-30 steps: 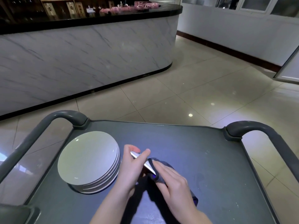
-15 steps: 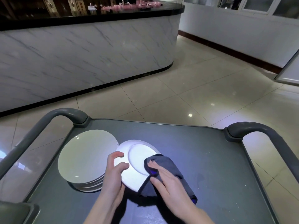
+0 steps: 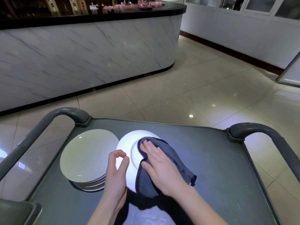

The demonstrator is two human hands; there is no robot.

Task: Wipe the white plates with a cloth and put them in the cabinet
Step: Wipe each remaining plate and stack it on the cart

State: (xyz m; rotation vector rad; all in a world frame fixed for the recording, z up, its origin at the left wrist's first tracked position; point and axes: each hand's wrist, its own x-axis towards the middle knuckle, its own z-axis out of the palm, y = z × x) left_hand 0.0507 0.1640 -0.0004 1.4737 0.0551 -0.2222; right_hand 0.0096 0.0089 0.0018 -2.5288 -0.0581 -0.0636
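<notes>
- The white plate (image 3: 125, 143) is lying directly ahead of both hands, over the grey cart (image 3: 219, 168) and just right of the stack of plates (image 3: 87, 155).
- The left hand (image 3: 116, 172) is gripping the plate's left rim, fingers curled and thumb on top.
- The right hand (image 3: 159, 163) is lying flat with its fingers straight, pressing the cloth (image 3: 177, 161) onto the plate's centre.
- The plate is presenting as round and glossy, with no long axis.
- The cloth is looking soft and dark grey, and is draping off the plate's right edge.

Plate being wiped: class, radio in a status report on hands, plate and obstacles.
Left hand grips plate rim. Right hand flat, pressing cloth on plate. Stack beside it, nothing blocking.
</notes>
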